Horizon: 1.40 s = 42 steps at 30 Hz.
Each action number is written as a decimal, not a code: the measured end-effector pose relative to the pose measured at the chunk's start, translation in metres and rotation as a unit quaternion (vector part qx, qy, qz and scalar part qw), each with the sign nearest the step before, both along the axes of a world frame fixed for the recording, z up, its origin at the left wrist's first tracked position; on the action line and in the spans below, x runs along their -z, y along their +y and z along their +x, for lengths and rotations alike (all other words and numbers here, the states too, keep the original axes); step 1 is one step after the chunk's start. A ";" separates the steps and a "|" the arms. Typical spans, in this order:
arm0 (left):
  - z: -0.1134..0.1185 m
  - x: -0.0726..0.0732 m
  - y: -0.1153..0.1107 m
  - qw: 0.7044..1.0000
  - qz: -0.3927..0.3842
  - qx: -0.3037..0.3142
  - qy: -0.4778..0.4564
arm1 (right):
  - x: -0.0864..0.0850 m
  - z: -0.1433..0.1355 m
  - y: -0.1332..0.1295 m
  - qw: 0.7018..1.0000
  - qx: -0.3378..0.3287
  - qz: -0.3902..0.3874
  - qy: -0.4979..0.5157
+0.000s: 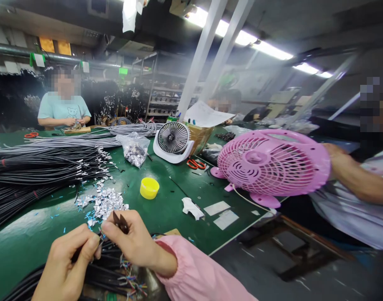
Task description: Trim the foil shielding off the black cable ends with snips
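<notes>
Low in the head view, my left hand (67,261) pinches the end of a black cable. Close beside it, my right hand (130,238) is closed around a dark pointed tool (121,222), its two blades sticking up between thumb and fingers. The fingertips of both hands nearly meet at the cable end. Beneath them lies a bundle of black cables (106,274) with coloured wire ends showing. Just beyond the hands is a pile of silvery foil scraps (108,202) with small blue bits.
Black cables (37,167) and grey cables lie left. A yellow tape roll (149,188), plastic bag (134,148), small white fan (173,142), orange scissors (196,164) and large pink fan (273,163) stand on the green table (166,217). People sit across and at right.
</notes>
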<state>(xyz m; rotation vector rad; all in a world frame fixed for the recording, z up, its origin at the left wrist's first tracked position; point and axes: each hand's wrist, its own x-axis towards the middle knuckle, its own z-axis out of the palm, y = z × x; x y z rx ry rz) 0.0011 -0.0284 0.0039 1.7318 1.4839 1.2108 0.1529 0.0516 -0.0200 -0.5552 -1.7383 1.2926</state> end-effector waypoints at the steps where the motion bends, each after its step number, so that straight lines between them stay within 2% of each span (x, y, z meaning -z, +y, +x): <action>1: 0.001 0.001 0.001 1.000 0.015 -0.009 -0.005 | 0.002 -0.002 0.000 1.000 -0.006 -0.029 0.008; 4: 0.000 0.001 0.003 0.997 0.062 -0.036 -0.008 | 0.003 -0.007 0.002 0.996 0.007 -0.091 0.015; 6: -0.001 0.001 0.005 0.995 0.075 -0.060 -0.009 | 0.001 -0.009 0.003 0.994 0.037 -0.104 0.014; 8: -0.003 0.002 0.006 0.993 0.086 -0.080 -0.014 | -0.003 -0.009 0.003 0.995 0.063 -0.073 0.004; 11: -0.001 0.003 0.005 0.992 0.063 -0.107 -0.034 | -0.006 -0.006 0.001 0.996 0.085 0.033 -0.017; 14: 0.004 0.005 0.004 0.989 0.018 -0.135 -0.062 | 0.002 -0.003 -0.003 0.990 0.090 0.102 -0.031; 17: 0.005 0.007 0.004 0.990 0.027 -0.122 -0.069 | 0.011 -0.002 -0.003 0.985 0.076 0.152 -0.033; 20: 0.004 0.007 0.003 0.989 0.017 -0.120 -0.081 | 0.013 -0.001 0.000 0.981 0.113 0.159 -0.012; 22: 0.003 0.007 0.003 0.987 0.004 -0.134 -0.084 | 0.007 -0.001 0.002 0.977 0.155 0.147 0.000; 24: 0.000 0.010 0.004 0.991 0.022 -0.117 -0.067 | 0.000 -0.001 0.004 0.977 0.169 0.133 0.006; 28: -0.008 0.017 0.008 0.994 0.077 -0.070 -0.025 | -0.008 -0.002 0.006 0.993 0.084 0.079 0.021; 35: -0.010 0.016 0.010 0.997 0.076 -0.026 -0.003 | 0.003 0.001 0.018 0.999 -0.037 -0.039 0.012; 38: -0.011 0.017 0.010 0.999 0.047 -0.004 -0.012 | 0.005 0.002 0.020 0.996 -0.066 -0.059 -0.004; 42: -0.015 0.019 0.012 0.998 0.020 0.006 -0.051 | 0.006 0.000 0.012 0.996 -0.055 -0.047 -0.042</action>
